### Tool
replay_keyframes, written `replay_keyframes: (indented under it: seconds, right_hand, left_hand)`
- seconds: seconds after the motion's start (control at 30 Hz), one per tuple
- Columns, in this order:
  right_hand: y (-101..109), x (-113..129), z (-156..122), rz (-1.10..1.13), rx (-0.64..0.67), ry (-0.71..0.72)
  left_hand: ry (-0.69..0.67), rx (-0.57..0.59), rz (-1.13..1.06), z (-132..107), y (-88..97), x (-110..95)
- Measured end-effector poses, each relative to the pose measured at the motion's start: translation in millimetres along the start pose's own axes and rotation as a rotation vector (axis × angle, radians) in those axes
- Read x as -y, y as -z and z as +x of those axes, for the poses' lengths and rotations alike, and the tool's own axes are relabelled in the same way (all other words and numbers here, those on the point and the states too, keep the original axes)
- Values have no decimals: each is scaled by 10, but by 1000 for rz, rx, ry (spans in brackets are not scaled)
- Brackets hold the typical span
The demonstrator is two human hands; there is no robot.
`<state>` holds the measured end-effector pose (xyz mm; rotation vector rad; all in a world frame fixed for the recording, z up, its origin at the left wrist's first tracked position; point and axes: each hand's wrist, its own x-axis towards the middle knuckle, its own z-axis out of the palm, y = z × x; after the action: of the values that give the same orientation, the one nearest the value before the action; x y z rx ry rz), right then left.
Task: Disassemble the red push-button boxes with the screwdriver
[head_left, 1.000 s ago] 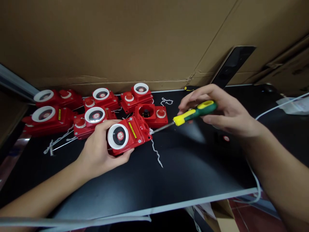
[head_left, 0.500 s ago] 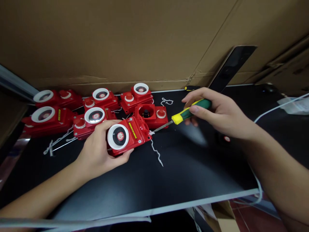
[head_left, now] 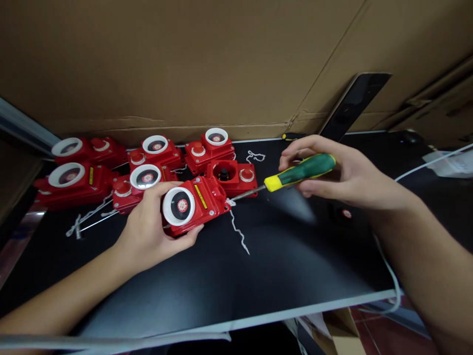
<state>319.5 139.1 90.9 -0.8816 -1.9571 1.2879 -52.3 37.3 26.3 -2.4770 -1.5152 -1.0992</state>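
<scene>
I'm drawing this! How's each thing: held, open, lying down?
Left hand: gripping red box
Red box: white ring on
Right hand: holding screwdriver
Screwdriver: tip at red box's end
White string: trailing loose
Box behind: round opening uncovered
Five other boxes: white rings on
Yellow-black tool: lying down
Dark panel: leaning on cardboard

Screwdriver [head_left: 303, 170] tip lost to me

I lose it at the white cord [head_left: 239, 231]; the red unit [head_left: 198, 213] hides some left hand [head_left: 146, 234] fingers; its yellow label [head_left: 200, 196] is unreadably small; a bag [head_left: 454, 161] near the desk's [head_left: 258, 276] far right corner is cut off.
</scene>
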Motion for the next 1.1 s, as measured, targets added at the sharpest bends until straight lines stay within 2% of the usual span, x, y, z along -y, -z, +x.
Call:
replay_keyframes:
  seconds: [0.07, 0.17, 0.23, 0.33, 0.43, 0.57, 0.67, 0.77, 0.87, 1.0, 1.1]
  right_hand:
    - [-2, -7, 6, 29, -16, -25]
    - [-71, -49, 48, 70, -110, -49]
    - [-146, -92, 83, 200, -161, -25]
    - [-272, -155, 113, 490, -142, 32]
    - [-372, -185, 112, 621, -87, -1]
    - [-398, -182, 108, 536, -105, -67]
    - [-369, -170, 113, 492, -160, -49]
    - [-367, -151, 111, 552, -209, -13]
    - [-408, -135, 101, 622, -160, -27]
    - [-463, -125, 90, 572, -85, -66]
    - [-450, -108, 89, 516, -131, -59]
  left_hand:
    - [-32, -9, 7, 11, 1, -7]
    - [-83, -25, 27, 20, 10, -20]
    - [-89, -31, 35, 19, 17, -27]
    - [-102, -43, 24, 24, 19, -44]
    - [-117, -38, -27, 44, 11, -68]
    - [-132, -45, -25, 64, 3, -72]
    - [-117, -51, -16, 50, 6, -44]
    - [-88, -65, -3, 24, 11, -18]
    - [-51, -31, -40, 11, 14, -11]
    - [-73, -35, -44, 24, 23, -22]
    - [-63, -67, -3, 41, 39, -31]
